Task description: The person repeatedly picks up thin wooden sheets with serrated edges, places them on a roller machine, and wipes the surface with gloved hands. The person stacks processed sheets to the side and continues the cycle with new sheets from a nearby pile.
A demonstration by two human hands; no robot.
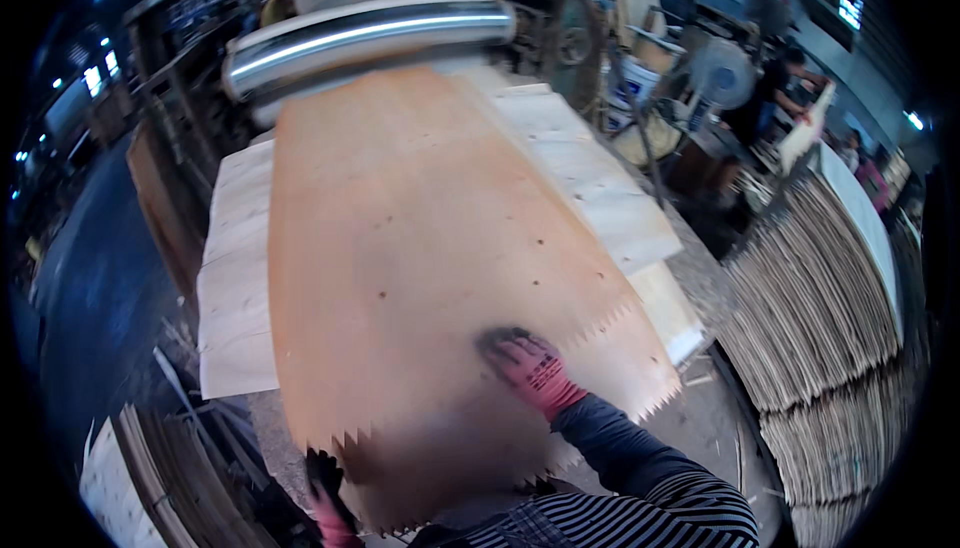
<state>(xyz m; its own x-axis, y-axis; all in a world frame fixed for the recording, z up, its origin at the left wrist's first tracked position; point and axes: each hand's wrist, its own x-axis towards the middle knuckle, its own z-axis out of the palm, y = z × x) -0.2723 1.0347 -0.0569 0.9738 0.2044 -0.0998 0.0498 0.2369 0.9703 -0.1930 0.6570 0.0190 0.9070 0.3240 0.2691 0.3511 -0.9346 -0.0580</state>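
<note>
**Gloved hands at the ragged end of a wood sheet**

Right hand (530, 363): pink glove, dark fingertips; fingers laid out on the sheet, slightly parted, pinching nothing. Left hand (328, 488): dark-fingered glove at the sheet's near left corner, blurred; cannot tell whether its fingers pinch the edge or merely rest there.

Thin tan wood sheet (420, 208): runs from the person's waist away toward a shiny metal roller (370, 43). Near edge broken into teeth; several dark knots. Whether the far end touches the roller, cannot tell. Paler sheets (235, 278) lie beneath, showing along both sides.

Risks, as judged: a toothed edge snagging on glove or striped clothing (600, 523) could start a split along the grain. Uneven pressure from the two hands might skew the sheet or crack it at a knot. Should the roller turn, gloves carried close could catch; both are well apart from it.

Outward right: tall stack of thin sheets (810, 298).
</note>
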